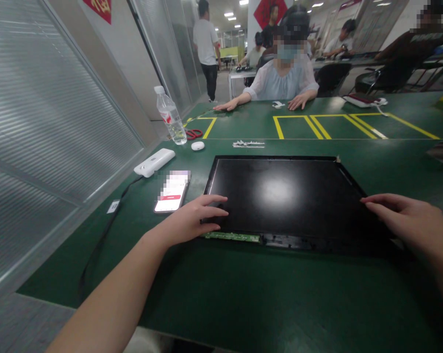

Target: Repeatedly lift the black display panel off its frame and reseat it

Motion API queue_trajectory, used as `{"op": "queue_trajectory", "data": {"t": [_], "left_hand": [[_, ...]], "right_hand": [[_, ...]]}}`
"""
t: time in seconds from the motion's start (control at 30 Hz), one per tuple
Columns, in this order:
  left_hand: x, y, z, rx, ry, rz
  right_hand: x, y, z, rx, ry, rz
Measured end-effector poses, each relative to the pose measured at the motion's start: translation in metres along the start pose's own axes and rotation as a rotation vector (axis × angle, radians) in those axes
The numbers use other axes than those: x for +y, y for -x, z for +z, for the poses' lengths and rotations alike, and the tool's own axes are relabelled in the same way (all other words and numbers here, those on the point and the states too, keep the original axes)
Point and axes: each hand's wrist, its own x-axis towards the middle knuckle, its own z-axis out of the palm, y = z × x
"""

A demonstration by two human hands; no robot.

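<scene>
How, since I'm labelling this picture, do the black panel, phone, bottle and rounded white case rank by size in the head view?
1. Black panel, clearly the largest
2. Bottle and phone, too alike in area to rank
3. Rounded white case, the smallest

A clear water bottle [172, 117] with a red-and-white label stands at the far left of the green table [243, 299], red-handled scissors [194, 134] just to its right. Nearer lie a small white rounded case [197, 146], a long white device [155, 162] with a dark cord [106, 240] bearing a white tag [113, 206], and a lit phone [170, 203]. Yellow tape [320, 127] marks the far side, where a person in pale blue [285, 82] sits. Slatted blinds [41, 98] fill the left.
</scene>
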Motion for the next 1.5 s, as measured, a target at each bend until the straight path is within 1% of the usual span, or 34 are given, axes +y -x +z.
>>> {"op": "queue_trajectory", "data": {"t": [0.2, 0.57, 0.67, 0.73, 0.87, 0.93, 1.03, 1.1, 1.17, 1.23, 1.3, 1.4, 1.5], "left_hand": [[0.002, -0.002, -0.001, -0.020, -0.013, 0.014], [0.004, -0.004, 0.000, -0.013, -0.060, 0.074], [0.003, -0.004, 0.001, -0.005, -0.059, 0.102], [0.001, -0.004, 0.002, 0.011, -0.048, 0.094], [-0.002, -0.004, 0.002, 0.047, -0.027, 0.024], [-0.002, -0.005, 0.001, 0.084, -0.026, -0.015], [0.000, -0.007, 0.000, 0.204, -0.057, -0.095], [0.000, -0.008, 0.000, 0.286, -0.119, -0.168], [0.000, -0.009, -0.001, 0.333, -0.188, -0.251], [-0.001, -0.009, -0.001, 0.341, -0.236, -0.330], [-0.002, -0.008, -0.001, 0.314, -0.260, -0.385], [-0.003, -0.008, 0.000, 0.252, -0.294, -0.427], [-0.004, -0.008, 0.002, 0.208, -0.337, -0.446]], "right_hand": [[0.001, -0.002, 0.001, -0.011, -0.007, 0.030], [0.001, 0.000, 0.001, 0.005, 0.009, 0.010], [0.001, -0.001, 0.001, -0.015, 0.019, 0.018], [0.001, -0.001, 0.001, -0.032, 0.014, 0.033], [0.001, -0.001, -0.001, -0.026, 0.010, 0.024], [0.001, -0.002, -0.001, -0.028, 0.003, 0.027], [0.002, -0.003, -0.002, -0.047, -0.009, 0.057], [0.001, -0.002, -0.003, -0.046, -0.013, 0.070], [0.000, -0.001, -0.004, -0.030, -0.017, 0.081], [-0.002, 0.001, -0.005, -0.017, -0.028, 0.089], [-0.004, 0.003, -0.007, -0.003, -0.042, 0.096], [-0.006, 0.006, -0.008, 0.019, -0.072, 0.117], [-0.008, 0.009, -0.008, 0.013, -0.076, 0.140]]}}
